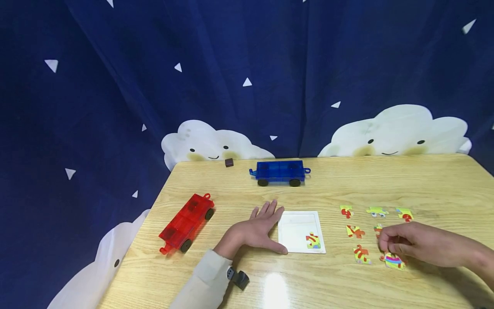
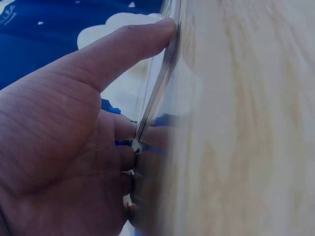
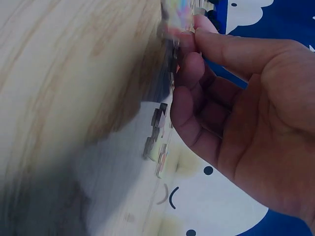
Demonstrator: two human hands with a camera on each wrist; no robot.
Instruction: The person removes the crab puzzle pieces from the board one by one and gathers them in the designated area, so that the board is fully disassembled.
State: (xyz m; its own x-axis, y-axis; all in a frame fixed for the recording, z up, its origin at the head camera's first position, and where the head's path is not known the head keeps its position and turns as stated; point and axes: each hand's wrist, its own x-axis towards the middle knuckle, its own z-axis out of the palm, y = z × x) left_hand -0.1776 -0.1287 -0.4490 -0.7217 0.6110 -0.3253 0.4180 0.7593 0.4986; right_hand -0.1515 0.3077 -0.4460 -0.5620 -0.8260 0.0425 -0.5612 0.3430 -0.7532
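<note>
A square white puzzle tray (image 1: 293, 229) lies on the table with one yellow, red and green jigsaw piece (image 1: 313, 241) in its lower right corner. My left hand (image 1: 259, 231) spreads along the tray's left side. Its thumb (image 2: 152, 38) and index finger touch the tray edge. To the right, my right hand (image 1: 424, 244) pinches a jigsaw piece with a rainbow band (image 1: 394, 261) between thumb and fingers. In the right wrist view the same piece (image 3: 178, 14) is tilted and blurred. Loose jigsaw pieces (image 1: 361, 254) lie beside that hand, one partly hidden by its fingers.
Several more jigsaw pieces (image 1: 346, 211) sit spaced out on the wooden table (image 1: 216, 279). A red toy wagon (image 1: 187, 223) stands at the left, a blue toy wagon (image 1: 280, 171) at the back. Near the back edge is a small dark block (image 1: 229, 162). A blue curtain (image 1: 247, 51) hangs behind.
</note>
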